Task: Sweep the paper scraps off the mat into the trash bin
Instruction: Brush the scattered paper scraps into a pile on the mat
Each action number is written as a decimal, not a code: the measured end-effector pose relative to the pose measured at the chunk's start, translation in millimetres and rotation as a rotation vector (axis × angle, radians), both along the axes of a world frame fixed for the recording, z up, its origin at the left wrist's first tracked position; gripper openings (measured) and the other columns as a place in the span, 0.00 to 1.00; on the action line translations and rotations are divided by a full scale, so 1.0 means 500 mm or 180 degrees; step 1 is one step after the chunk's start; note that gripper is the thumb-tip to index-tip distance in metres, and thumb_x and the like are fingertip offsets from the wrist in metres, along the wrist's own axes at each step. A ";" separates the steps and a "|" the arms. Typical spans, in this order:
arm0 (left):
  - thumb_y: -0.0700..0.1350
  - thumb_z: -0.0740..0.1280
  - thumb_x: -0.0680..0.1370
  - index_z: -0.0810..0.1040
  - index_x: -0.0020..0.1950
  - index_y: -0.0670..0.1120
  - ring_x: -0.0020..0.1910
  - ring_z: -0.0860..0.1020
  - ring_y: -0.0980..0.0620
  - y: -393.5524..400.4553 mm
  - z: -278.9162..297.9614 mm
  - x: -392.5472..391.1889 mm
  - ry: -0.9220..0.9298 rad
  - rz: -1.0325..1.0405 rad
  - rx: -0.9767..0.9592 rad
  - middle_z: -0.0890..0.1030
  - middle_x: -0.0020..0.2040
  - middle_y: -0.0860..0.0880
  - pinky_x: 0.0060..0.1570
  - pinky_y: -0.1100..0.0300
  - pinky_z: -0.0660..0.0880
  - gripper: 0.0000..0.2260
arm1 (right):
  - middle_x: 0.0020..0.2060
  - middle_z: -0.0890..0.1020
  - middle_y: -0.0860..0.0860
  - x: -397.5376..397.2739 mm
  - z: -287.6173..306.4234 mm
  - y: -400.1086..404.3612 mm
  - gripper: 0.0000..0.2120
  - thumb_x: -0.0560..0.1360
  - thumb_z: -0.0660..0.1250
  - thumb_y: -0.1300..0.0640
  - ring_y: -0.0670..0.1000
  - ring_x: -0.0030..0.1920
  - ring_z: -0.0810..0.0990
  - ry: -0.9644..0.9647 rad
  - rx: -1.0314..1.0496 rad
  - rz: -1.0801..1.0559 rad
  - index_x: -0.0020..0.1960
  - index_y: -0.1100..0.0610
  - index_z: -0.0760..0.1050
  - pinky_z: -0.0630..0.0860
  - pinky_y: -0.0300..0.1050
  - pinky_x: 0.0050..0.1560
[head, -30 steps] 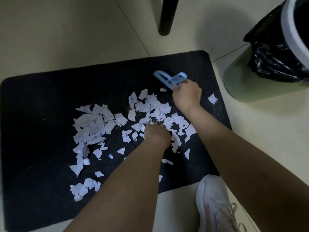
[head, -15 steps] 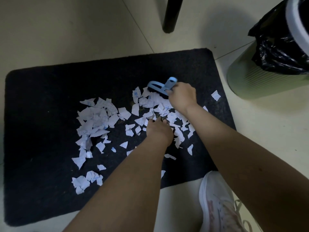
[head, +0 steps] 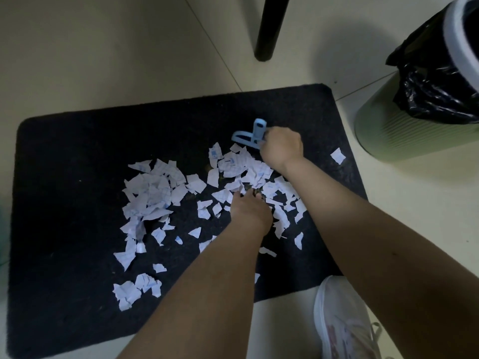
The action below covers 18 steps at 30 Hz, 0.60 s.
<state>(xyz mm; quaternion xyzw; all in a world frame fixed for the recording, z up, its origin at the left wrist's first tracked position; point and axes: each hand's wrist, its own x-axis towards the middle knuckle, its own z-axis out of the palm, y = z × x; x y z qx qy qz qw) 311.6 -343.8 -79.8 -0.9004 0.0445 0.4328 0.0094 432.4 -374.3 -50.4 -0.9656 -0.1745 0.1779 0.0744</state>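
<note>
- Your right hand (head: pixel 281 147) grips the light-blue plastic hand brush (head: pixel 247 137) over the dark rectangular mat (head: pixel 77 156).
- Your left hand (head: pixel 248 209) rests among the white torn paper scraps (head: pixel 155 193) mid-mat; I cannot tell its fingers' state.
- The pale-green ribbed trash bin (head: pixel 404 136) stands just beside the mat.

R hand (head: pixel 282 147) grips brush (head: pixel 247 136); scraps (head: pixel 153 193) on mat (head: pixel 77 151).

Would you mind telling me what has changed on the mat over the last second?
The right hand, still gripping the blue brush, drew it back from the far edge onto the paper scraps, and its handle now stands more upright. The left hand stayed planted among the scraps. The left-side pile, the stray scrap near the trash bin and the mat look unchanged.
</note>
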 end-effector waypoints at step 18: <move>0.47 0.55 0.81 0.50 0.79 0.44 0.79 0.45 0.47 -0.003 -0.001 0.003 0.0054 -0.0001 0.0017 0.48 0.79 0.47 0.76 0.45 0.47 0.27 | 0.44 0.81 0.53 -0.032 0.017 -0.044 0.12 0.80 0.60 0.54 0.53 0.42 0.79 -0.0098 0.0492 -0.0180 0.52 0.58 0.79 0.72 0.45 0.41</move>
